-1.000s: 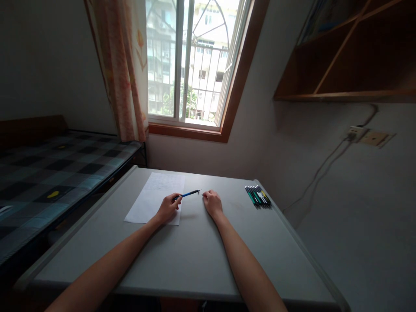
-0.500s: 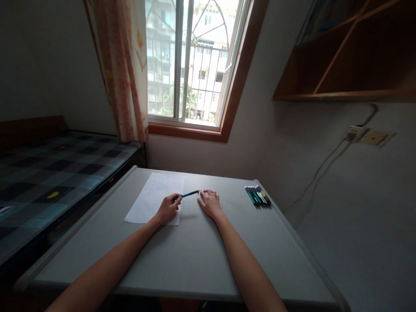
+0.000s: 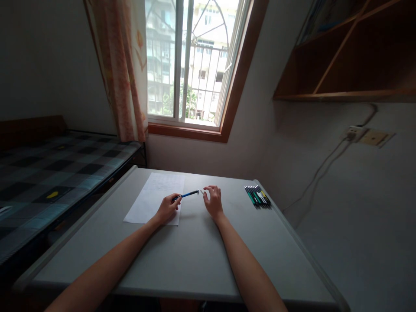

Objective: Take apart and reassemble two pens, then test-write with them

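My left hand (image 3: 168, 207) is closed around a blue and dark pen (image 3: 188, 194), resting over the lower right part of a white sheet of paper (image 3: 143, 203). The pen slants up to the right, its far end beyond the paper's edge. My right hand (image 3: 213, 202) is just right of that end, thumb and forefinger curved and apart. A small pale bit (image 3: 202, 191) shows between the pen's end and these fingertips; what it is, I cannot make out. Faint marks cover the paper's upper part.
Several dark pens (image 3: 258, 197), some with green or yellow parts, lie in a row at the right of the pale table (image 3: 195, 255). A checked bed (image 3: 81, 160) stands at the left. Ahead is a window (image 3: 188, 65) with a curtain (image 3: 125, 69); a wooden shelf (image 3: 344, 95) hangs at the right.
My right hand has lifted and drawn slightly to the right, its fingers now more curved. My left hand and the pen have hardly moved.
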`<state>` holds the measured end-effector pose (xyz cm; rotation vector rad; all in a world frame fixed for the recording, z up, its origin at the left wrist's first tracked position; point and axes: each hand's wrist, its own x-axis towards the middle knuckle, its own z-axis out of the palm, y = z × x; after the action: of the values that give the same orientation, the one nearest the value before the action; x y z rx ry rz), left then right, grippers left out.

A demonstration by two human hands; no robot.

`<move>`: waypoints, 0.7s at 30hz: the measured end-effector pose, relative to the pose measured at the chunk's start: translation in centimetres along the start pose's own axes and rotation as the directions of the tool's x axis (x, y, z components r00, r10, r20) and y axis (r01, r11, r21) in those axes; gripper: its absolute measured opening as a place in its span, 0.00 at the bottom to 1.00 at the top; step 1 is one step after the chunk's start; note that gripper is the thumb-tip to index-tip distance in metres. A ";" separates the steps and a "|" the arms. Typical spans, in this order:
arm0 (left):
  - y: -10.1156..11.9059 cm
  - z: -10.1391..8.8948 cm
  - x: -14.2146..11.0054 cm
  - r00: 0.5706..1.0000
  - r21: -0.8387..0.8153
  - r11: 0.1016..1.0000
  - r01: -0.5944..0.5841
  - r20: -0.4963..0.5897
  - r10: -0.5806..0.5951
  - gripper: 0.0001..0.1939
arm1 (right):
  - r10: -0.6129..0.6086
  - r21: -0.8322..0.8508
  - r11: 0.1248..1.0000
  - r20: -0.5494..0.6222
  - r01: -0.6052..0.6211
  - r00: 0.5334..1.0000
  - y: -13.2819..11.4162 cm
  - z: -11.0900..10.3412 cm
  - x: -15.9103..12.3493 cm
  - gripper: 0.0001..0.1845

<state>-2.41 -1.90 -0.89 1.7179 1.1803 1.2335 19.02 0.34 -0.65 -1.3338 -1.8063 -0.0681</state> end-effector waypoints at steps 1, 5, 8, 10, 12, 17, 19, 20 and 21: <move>0.0 0.0 0.0 1.000 0.001 1.000 -0.002 0.001 0.002 0.16 | -0.025 0.003 1.000 -0.015 0.025 1.000 -0.3 -0.2 0.0 0.11; -0.1 0.0 0.0 1.000 0.006 1.000 -0.006 -0.001 0.006 0.17 | -0.128 -0.018 0.992 0.012 0.128 0.992 -1.1 -0.5 0.1 0.11; -0.1 0.0 0.0 1.000 0.006 1.000 0.002 0.001 -0.002 0.16 | -0.157 -0.046 0.986 0.046 0.159 0.987 -1.3 -0.6 0.0 0.11; -0.1 0.0 0.0 1.000 0.005 1.000 0.007 0.010 -0.007 0.16 | -0.156 -0.055 0.986 0.048 0.159 0.987 -1.1 -0.5 0.0 0.10; 0.0 0.0 -0.1 1.000 0.001 1.000 0.012 0.020 -0.012 0.16 | -0.145 -0.054 0.988 0.041 0.147 0.989 -0.8 -0.4 0.0 0.09; 0.2 0.1 -0.1 1.000 -0.005 1.000 0.025 0.005 -0.025 0.16 | -0.063 -0.063 0.996 -0.004 0.063 0.998 0.0 -0.4 0.1 0.10; 0.2 0.1 -0.1 1.000 0.001 1.000 0.022 0.001 -0.022 0.16 | -0.027 -0.071 0.997 -0.031 0.025 0.999 0.2 -0.4 0.1 0.10; 0.2 0.1 -0.1 1.000 0.005 1.000 0.017 -0.001 -0.017 0.16 | -0.013 -0.074 0.997 -0.044 0.010 0.999 0.3 -0.5 0.1 0.10; 0.2 0.1 -0.1 1.000 0.010 1.000 0.012 -0.002 -0.012 0.16 | -0.002 -0.078 0.997 -0.056 -0.002 0.998 0.4 -0.5 0.1 0.10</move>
<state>-2.26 -2.07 -0.77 1.7149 1.1984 1.2246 19.67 0.35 -0.40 -1.3732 -1.7724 -0.1756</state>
